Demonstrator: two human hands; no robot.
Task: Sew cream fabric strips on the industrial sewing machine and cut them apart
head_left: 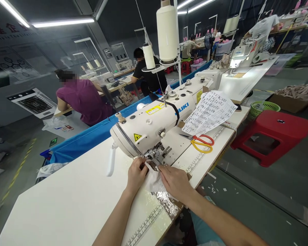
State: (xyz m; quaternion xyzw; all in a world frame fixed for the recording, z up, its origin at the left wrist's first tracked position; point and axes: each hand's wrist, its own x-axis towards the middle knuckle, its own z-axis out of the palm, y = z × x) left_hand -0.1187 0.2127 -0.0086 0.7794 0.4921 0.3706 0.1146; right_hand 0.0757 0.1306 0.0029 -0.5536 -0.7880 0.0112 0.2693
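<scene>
A piece of white fabric (154, 181) lies at the needle end of the white sewing machine (146, 124). On its left edge, my left hand (137, 174) is closed with the fingers pinching the cloth beside the presser foot area. My right hand (176, 181) grips the other side of the fabric, thumb and fingers pressed together on it. Between the hands the cloth reaches up to the metal parts under the machine head. The exact stitching point is hidden by my fingers and the machine.
Scissors with red and yellow handles (202, 143) lie right of the machine head, below a handwritten sheet (210, 111). A large thread cone (167, 34) stands above the machine. A red stool (277, 133) is at the right. Co-workers sit beyond the blue cloth barrier (84, 131).
</scene>
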